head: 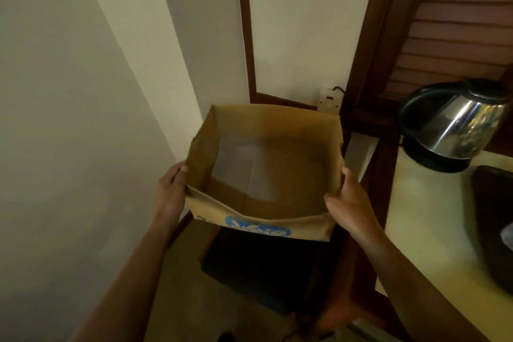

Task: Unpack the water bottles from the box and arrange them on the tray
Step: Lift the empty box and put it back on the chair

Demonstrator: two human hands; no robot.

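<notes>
The cardboard box (263,172) is held up between both hands, open top facing the camera. The left hand (170,189) grips its left wall near the near corner, fingers wrapped over the outside; the right hand (348,204) clasps the near right corner, thumb along the rim. Inside, only the bare cardboard floor with a pale patch shows; no bottles are visible in it. A blue logo on the near outer face is partly cut off by the folded rim. To the right, on the pale bench (422,219), stands a steel electric kettle (455,125), and nearer lies a dark tray (491,216) cut by the frame edge, with something clear and blurred on it at the far right edge. Below the box sits a dark, indistinct object
</notes>
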